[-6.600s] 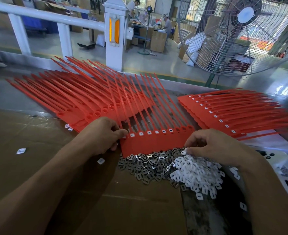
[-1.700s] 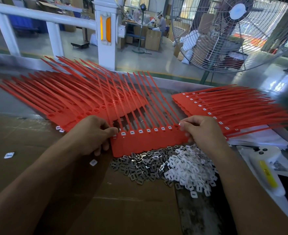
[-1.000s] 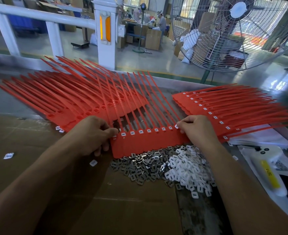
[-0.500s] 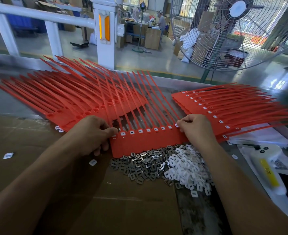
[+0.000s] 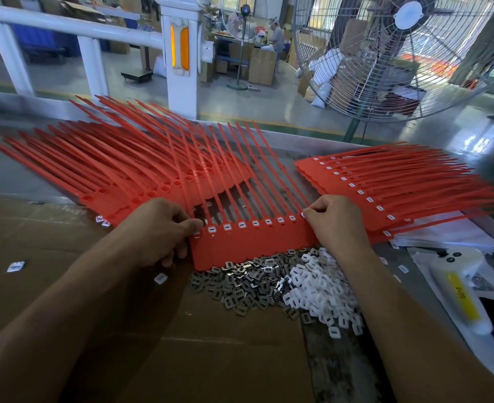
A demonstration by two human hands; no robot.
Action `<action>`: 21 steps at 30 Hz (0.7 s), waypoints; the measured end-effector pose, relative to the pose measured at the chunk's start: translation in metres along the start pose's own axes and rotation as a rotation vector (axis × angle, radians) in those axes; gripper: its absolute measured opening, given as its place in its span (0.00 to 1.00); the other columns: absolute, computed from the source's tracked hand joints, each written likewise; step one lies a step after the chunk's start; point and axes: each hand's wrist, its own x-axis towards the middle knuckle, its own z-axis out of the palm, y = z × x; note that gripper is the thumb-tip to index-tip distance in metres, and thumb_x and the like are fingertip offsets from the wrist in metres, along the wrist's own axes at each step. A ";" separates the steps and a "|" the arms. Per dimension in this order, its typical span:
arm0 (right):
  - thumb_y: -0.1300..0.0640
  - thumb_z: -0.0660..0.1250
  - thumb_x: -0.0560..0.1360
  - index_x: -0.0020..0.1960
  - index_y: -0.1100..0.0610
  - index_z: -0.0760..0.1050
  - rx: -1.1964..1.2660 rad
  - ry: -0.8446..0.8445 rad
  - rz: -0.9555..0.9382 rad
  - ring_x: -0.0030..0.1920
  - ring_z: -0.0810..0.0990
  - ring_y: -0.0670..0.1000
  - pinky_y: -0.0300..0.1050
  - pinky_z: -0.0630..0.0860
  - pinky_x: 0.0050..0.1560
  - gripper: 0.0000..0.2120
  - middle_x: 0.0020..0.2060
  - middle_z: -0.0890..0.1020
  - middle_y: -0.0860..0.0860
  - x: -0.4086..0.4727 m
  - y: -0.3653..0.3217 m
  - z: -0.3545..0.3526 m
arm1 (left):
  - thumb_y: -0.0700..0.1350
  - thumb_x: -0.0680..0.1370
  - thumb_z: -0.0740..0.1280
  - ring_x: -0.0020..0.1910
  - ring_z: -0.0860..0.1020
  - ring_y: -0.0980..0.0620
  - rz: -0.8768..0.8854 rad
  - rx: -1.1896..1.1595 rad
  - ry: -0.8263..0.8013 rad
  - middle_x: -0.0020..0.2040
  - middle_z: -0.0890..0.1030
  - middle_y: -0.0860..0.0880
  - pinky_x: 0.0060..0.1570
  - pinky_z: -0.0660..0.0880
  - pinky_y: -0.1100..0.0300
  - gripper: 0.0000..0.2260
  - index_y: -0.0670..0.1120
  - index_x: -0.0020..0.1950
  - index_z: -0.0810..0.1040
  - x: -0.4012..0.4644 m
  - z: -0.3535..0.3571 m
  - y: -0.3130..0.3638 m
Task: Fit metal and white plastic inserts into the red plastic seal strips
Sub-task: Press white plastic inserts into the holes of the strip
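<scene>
Red seal strip [image 5: 251,245] flat on the table, near centre; thin, light, probably springy. Left hand [image 5: 155,228] pinching its left corner, steadying. Right hand [image 5: 335,219] pinching a small white insert [image 5: 303,214] at the rightmost socket. Best held by the flat tab edge; tiny inserts likely slippery.

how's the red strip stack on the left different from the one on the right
The left stack has empty open sockets in its heads; the right stack shows white inserts in its sockets. The left stack's tails fan up and leftward; the right stack's tails point rightward. Both are red seal strips lying overlapped on the table.
</scene>
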 end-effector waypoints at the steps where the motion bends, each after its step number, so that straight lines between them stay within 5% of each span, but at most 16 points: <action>1: 0.56 0.71 0.78 0.43 0.54 0.83 0.027 -0.006 0.013 0.34 0.80 0.45 0.38 0.69 0.31 0.06 0.34 0.83 0.47 0.000 0.000 0.000 | 0.53 0.81 0.68 0.22 0.76 0.54 -0.001 -0.001 -0.002 0.30 0.83 0.48 0.20 0.68 0.66 0.11 0.46 0.45 0.81 0.000 0.000 0.000; 21: 0.55 0.71 0.77 0.44 0.55 0.86 -0.002 0.004 0.000 0.36 0.82 0.49 0.44 0.76 0.37 0.07 0.34 0.84 0.49 -0.002 -0.002 -0.004 | 0.52 0.81 0.68 0.21 0.75 0.54 0.009 0.006 0.005 0.30 0.83 0.48 0.20 0.68 0.65 0.11 0.46 0.45 0.81 0.000 0.000 0.001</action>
